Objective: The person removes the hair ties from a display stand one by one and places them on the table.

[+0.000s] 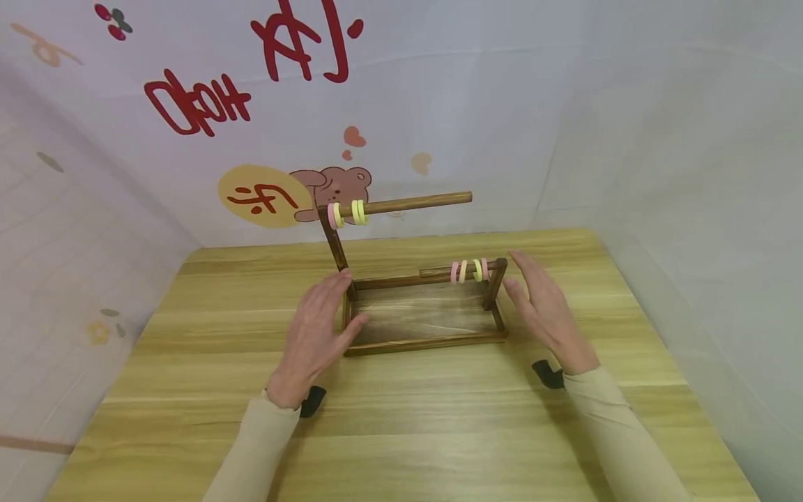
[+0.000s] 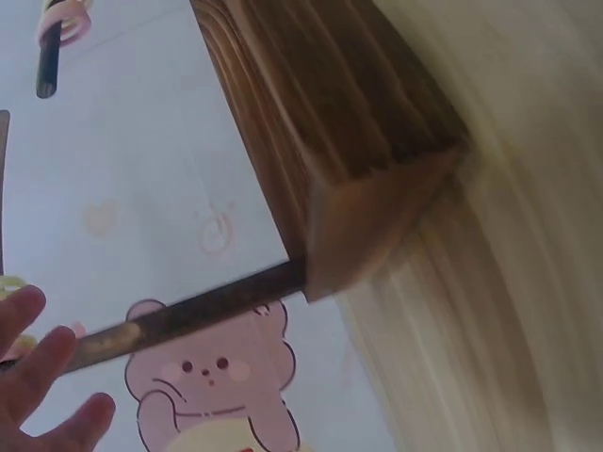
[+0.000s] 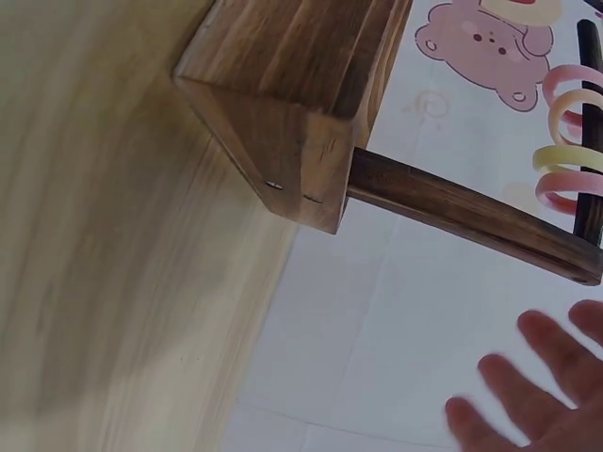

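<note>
A dark wooden stand with a tray-like base sits on the table. Its tall left post bears a long rod with one pink ring and several yellow rings near the post. The shorter right post carries a short rod holding pink, cream and yellow rings. My left hand is beside the base's left end, fingers extended; contact is unclear. Beside the right post my right hand has spread fingers, apart from the post in the right wrist view, with nothing held.
The wood-grain table extends around the stand. Behind it hangs a white cloth printed with red characters and a pink bear. White cloth also borders the table on both sides. Dark wrist-camera pieces show under the wrists.
</note>
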A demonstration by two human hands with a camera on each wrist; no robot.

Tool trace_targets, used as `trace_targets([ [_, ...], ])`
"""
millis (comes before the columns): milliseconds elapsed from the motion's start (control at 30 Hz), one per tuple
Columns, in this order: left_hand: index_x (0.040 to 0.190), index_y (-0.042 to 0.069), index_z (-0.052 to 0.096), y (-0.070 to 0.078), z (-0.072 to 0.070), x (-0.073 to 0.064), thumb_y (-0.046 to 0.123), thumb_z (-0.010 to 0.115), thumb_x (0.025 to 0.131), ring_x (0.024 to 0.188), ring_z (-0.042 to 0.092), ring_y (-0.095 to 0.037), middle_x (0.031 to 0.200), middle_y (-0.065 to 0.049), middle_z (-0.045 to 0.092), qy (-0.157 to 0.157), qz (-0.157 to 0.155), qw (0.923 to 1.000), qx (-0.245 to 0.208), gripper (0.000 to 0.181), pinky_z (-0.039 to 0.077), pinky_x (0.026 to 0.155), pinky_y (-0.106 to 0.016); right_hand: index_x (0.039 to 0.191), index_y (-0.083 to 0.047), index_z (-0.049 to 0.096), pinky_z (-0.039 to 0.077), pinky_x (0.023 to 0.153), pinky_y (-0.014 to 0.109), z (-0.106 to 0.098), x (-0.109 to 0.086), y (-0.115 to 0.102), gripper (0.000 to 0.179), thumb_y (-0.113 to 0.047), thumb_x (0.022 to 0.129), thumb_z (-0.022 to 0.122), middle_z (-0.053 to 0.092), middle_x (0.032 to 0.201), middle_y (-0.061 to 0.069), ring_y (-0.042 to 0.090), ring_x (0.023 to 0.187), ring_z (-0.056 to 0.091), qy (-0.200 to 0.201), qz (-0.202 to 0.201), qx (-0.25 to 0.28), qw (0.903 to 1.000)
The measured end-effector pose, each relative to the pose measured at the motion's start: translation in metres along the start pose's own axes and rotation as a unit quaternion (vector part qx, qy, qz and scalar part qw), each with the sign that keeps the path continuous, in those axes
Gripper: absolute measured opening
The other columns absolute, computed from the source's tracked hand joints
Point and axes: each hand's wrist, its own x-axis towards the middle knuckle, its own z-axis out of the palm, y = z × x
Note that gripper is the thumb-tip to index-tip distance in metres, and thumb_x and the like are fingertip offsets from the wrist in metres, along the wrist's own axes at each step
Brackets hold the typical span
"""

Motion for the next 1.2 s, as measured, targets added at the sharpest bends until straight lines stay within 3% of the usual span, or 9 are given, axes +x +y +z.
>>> trace_targets([
  [133, 0.147, 0.002, 0.055, 0.005, 0.003, 0.008, 0.061, 0.05, 0.104, 0.135, 0.054, -0.037, 0.149, -0.018, 0.056, 0.0, 0.018, 0.9997, -0.019, 0.073, 0.042, 0.113, -0.059, 0.159, -0.006, 0.039, 0.03, 0.117, 0.066, 0.001, 0.004, -0.003, 0.058, -0.039, 0.111, 0.047, 0.041, 0.16, 0.02, 0.045, 0.146, 0.038, 0.011, -0.015, 0.016, 0.9997],
  [433, 0.144, -0.001, 0.057, 0.014, 0.019, 0.028, 0.029, 0.084, 0.089, 0.134, 0.054, -0.037, 0.146, -0.02, 0.057, -0.013, 0.044, 0.9977, -0.049, 0.068, 0.044, 0.11, -0.059, 0.144, 0.002, 0.056, 0.044, 0.108, 0.062, 0.004, 0.013, -0.003, 0.046, -0.017, 0.104, 0.066, 0.059, 0.142, 0.023, 0.042, 0.132, 0.054, 0.058, -0.096, -0.005, 0.9937],
  [767, 0.142, 0.0, 0.06, 0.025, 0.038, 0.05, 0.026, 0.084, 0.089, 0.135, 0.054, -0.032, 0.147, -0.015, 0.058, -0.025, 0.071, 0.9944, -0.075, 0.063, 0.043, 0.114, -0.051, 0.131, 0.003, 0.067, 0.053, 0.097, 0.056, 0.008, 0.022, -0.004, 0.04, 0.0, 0.092, 0.076, 0.066, 0.133, 0.019, 0.038, 0.12, 0.064, 0.09, -0.151, -0.009, 0.9844],
  [1200, 0.147, 0.002, 0.056, 0.033, 0.062, 0.075, 0.022, 0.081, 0.093, 0.142, 0.049, -0.032, 0.149, -0.016, 0.057, -0.073, 0.075, 0.9816, -0.159, 0.064, 0.037, 0.119, -0.05, 0.126, 0.001, 0.071, 0.056, 0.093, 0.052, 0.008, 0.024, -0.003, 0.033, -0.001, 0.093, 0.075, 0.069, 0.129, 0.016, 0.034, 0.115, 0.067, 0.091, -0.151, -0.016, 0.9843],
])
